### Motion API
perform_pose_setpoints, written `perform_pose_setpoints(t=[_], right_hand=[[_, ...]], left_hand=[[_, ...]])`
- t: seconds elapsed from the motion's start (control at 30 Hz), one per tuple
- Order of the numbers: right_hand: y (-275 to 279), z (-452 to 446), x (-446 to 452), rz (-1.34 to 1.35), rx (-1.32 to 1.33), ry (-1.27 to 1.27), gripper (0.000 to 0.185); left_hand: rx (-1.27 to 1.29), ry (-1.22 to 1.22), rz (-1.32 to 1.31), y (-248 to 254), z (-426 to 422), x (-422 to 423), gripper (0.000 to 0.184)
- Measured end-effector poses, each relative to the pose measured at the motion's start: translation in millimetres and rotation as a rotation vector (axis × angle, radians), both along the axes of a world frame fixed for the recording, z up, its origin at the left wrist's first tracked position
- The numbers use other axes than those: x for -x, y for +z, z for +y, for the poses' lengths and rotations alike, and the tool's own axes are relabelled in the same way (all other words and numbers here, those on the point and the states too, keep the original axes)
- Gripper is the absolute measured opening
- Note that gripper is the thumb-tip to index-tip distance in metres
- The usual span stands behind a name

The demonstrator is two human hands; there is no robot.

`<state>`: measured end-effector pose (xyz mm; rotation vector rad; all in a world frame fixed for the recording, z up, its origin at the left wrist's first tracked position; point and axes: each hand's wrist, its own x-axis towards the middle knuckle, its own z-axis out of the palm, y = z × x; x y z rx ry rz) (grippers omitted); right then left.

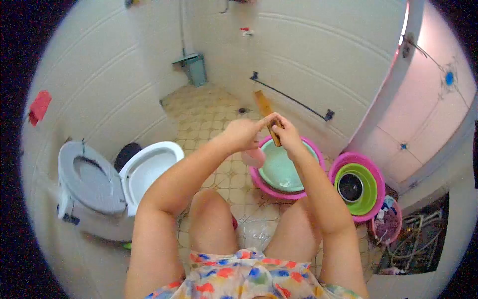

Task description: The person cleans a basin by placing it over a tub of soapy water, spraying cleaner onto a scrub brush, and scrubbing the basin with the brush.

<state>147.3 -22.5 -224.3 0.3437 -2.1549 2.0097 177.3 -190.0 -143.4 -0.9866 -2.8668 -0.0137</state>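
A flat brown strip (263, 103), perhaps wood, is held at a tilt over the pale green basin (283, 167), which sits inside a pink tub. My right hand (290, 134) grips the strip near its lower end, thumb on its face. Beside it, my left hand (244, 133) reaches a finger across to the strip and touches or nearly touches my right fingers. Its other fingers are curled around something pink (254, 157), which looks like a cup or scoop hanging below the hand.
A toilet with raised lid (92, 177) stands left. Right of the basin are a pink tub (381, 187) with a green basin (371, 192) inside, and a pink bin (388, 222). A black rail (291, 97) crosses the wall; a grey-green bin (197, 71) stands in the corner.
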Motion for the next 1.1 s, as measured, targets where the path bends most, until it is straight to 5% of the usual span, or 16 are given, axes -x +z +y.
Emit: perform_pose_setpoints(t=[0.27,0.47,0.67,0.8,1.1], right_hand=[[-33,61,-6,-0.217,0.142,-0.096,0.041],[-15,76,-46,-0.313,0.52,0.045,0.054],[-42,108,-52,-0.082,0.052,0.173,0.066],[-59,104,-35,0.021,0.116,-0.124,0.047],[-96,141,-28,-0.045,-0.169,-0.348,0.051]], left_hand=[[-0.304,-0.202,-0.186,-69,50,49,0.08],[-0.315,-0.25,-0.185,-61,73,61,0.059],[-0.374,-0.38,-0.081,-38,96,64,0.052],[-0.339,-0.451,-0.147,-32,116,62,0.059],[-0.443,-0.567,-0.392,-44,143,66,0.073]])
